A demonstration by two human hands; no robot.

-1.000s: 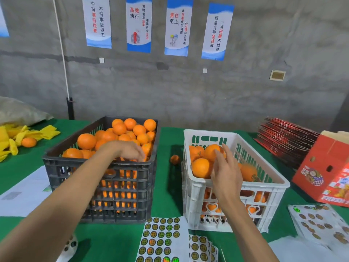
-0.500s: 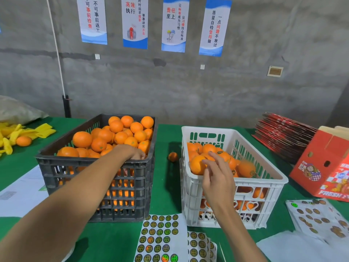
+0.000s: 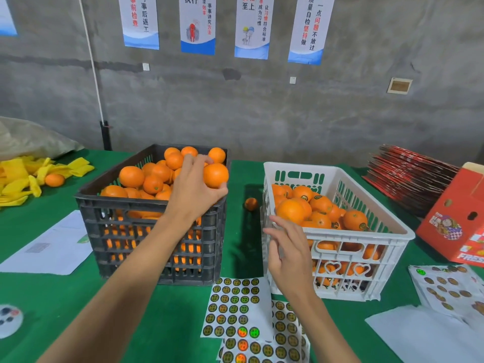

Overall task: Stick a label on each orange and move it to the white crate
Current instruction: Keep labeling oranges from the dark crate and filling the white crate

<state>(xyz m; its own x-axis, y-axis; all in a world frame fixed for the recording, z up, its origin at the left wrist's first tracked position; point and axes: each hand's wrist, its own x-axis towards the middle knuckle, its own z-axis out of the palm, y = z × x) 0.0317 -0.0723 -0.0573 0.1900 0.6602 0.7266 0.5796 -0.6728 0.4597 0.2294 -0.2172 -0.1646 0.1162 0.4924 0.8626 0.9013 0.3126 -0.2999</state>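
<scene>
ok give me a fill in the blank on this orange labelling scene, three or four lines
1. The left hand grips a round orange above the ____ plastic crate.
2. The empty right hand hovers in front of the ____ plastic crate.
3. One small orange lies on the green cloth ____ the two crates.
4. The sheets of round stickers lie on the ____ table cloth.

Missing words: black; white; between; green
</scene>
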